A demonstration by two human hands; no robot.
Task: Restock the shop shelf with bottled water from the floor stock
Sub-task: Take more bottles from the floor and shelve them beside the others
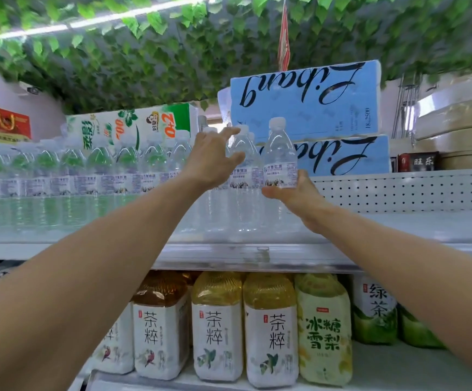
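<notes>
held bottle: a clear water bottle (280,153) with a white cap and a pale label, upright at the right end of the row on the upper shelf; i cannot tell whether its base sits on the shelf.
right hand: the right hand (291,194) grips the held bottle low down, thumb across the front just under the label, fingers curled round the back.
left hand: the left hand (210,162) reaches in beside it, fingers spread wide and fairly straight, holding nothing; thumb and forefinger frame the neighbouring bottle (243,153), contact unclear.
row of water: the row of water bottles (88,170) runs leftwards from there, packed close.
upper shelf: the white shelf (257,256) has a perforated back panel (398,190) on its right part.
above the row: two blue tissue packs (308,100) stacked behind the held bottle, a green and white pack (133,125) to their left, a red box (1,124) far left.
lower shelf: tea bottles (270,328) with white labels stand side by side, a pear drink bottle (323,328) just right of them, then green tea bottles (374,311).
overhead: a leaf garland (144,66) covers the ceiling.
</notes>
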